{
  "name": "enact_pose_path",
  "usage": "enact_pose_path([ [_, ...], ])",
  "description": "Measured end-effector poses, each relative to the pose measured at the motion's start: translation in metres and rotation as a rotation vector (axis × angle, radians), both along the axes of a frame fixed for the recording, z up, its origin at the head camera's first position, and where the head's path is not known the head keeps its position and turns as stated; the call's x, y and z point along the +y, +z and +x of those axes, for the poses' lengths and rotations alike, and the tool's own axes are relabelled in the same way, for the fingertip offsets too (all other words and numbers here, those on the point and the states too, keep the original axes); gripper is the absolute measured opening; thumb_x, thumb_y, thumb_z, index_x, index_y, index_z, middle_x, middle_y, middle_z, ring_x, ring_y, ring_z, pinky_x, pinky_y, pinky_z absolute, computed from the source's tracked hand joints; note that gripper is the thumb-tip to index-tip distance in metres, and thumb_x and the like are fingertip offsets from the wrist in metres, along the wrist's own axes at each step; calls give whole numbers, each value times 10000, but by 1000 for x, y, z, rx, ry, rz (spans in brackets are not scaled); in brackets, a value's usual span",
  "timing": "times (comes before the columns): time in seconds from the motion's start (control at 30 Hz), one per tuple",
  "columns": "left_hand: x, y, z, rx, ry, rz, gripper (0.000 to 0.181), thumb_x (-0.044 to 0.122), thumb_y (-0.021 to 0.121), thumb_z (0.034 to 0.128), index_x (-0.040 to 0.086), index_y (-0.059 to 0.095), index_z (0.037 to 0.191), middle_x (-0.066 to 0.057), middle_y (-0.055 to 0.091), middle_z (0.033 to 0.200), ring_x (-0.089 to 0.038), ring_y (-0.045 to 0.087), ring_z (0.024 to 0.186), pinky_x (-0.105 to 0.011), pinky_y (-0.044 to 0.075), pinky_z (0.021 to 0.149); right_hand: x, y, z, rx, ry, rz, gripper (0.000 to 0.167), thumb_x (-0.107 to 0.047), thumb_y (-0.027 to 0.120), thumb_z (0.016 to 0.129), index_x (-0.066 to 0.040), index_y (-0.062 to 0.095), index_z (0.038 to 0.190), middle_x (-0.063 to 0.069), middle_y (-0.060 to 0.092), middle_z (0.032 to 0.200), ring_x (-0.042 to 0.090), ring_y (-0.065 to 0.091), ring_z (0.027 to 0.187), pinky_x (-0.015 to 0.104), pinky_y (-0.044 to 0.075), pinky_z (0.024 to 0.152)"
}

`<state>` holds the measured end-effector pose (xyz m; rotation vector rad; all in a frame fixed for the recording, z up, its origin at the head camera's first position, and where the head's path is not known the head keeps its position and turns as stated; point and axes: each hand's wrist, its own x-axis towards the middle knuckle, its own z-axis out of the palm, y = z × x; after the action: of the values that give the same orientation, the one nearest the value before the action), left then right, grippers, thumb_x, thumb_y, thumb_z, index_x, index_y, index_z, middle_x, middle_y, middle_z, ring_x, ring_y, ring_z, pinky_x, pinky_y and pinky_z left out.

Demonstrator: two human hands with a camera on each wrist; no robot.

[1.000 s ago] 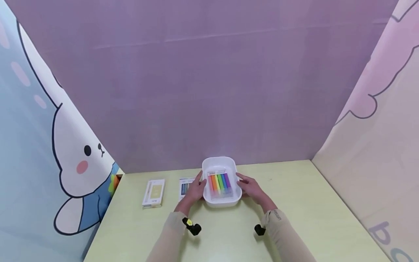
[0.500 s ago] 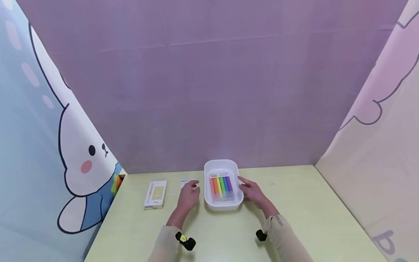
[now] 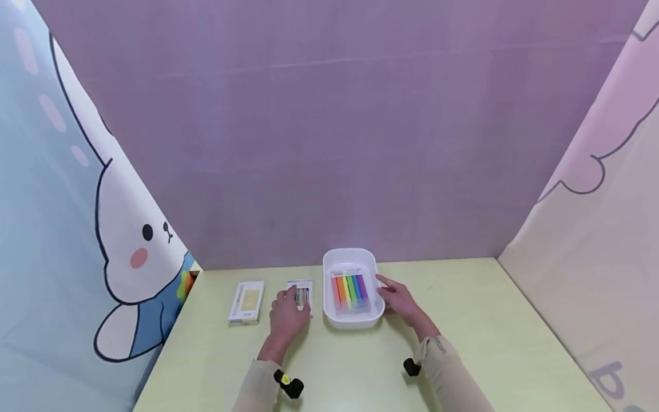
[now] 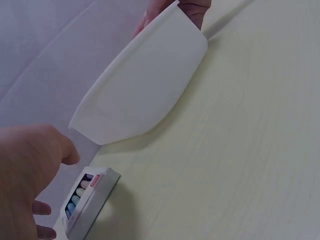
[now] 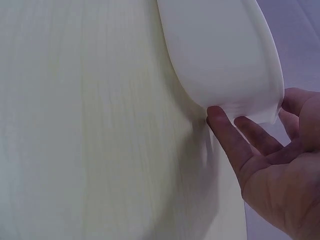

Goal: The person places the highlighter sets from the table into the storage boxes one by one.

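My left hand is over a small windowed box of coloured sticks on the table. In the left wrist view, its fingers are spread beside that box, and a gap shows below the index finger. Whether any finger touches the box is unclear. To its right stands a white plastic tray holding a clear pack of rainbow-coloured sticks. My right hand rests against the tray's right side. The right wrist view shows those extended fingers touching the tray's outer wall.
Another flat white box with a yellow panel lies farther left on the pale table. A purple backdrop rises behind the table's far edge, and printed cloth panels flank it.
My left hand has let go of the tray's left side and moved left, over the small box. My right hand has stayed at the tray, which has barely shifted.
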<state>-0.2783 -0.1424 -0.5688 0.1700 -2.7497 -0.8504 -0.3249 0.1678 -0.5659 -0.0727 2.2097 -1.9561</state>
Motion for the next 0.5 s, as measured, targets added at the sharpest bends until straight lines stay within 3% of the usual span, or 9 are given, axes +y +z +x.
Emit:
enact_pose_path([
  [0.27,4,-16,6,-35,75,17,873,505,742,765,37,416,1426,-313,387,1360,-502,423,1197,-642,383,921,-1,-3,4,-23,-23,-17,466,-115,553,984,-102,468,1442,299,568,1248,369,666,917,451,571,689],
  [0.5,12,-16,0,-60,109,-17,1025,615,744,706,65,346,1473,-305,431,1294,-493,414,1150,-628,372,920,-2,1,1,15,-65,-4,447,-111,560,974,-109,505,1418,292,580,1239,359,673,907,435,573,673],
])
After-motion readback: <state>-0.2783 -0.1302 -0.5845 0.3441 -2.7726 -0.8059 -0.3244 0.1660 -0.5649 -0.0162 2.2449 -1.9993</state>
